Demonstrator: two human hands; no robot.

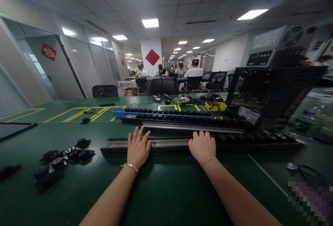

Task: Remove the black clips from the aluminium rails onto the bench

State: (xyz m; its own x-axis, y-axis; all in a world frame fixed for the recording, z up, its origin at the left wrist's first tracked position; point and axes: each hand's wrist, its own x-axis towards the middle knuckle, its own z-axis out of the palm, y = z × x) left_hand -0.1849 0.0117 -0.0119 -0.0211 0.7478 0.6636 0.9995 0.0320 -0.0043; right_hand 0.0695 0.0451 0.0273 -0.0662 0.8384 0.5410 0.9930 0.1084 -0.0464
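Observation:
A long black channel rail [169,150] with a silvery inside lies across the green table before me. My left hand [138,151] rests on its left part, fingers spread and stretched forward. Farther right, my right hand [203,148] has its fingers bent over the same rail; its fingertips are hidden behind the knuckles. To the right of that hand, a row of black round-faced pieces [249,138] sits along the rail. Another rail [192,128] lies just behind it. Loose black pieces of a similar look [57,163] are heaped on the left.
Behind the rails are a blue strip [118,112], a metal bowl [181,100] and a yellow tray [215,106]. An open computer case [270,94] stands at the right, with power supply units [270,42] on top. Several people sit at tables farther back.

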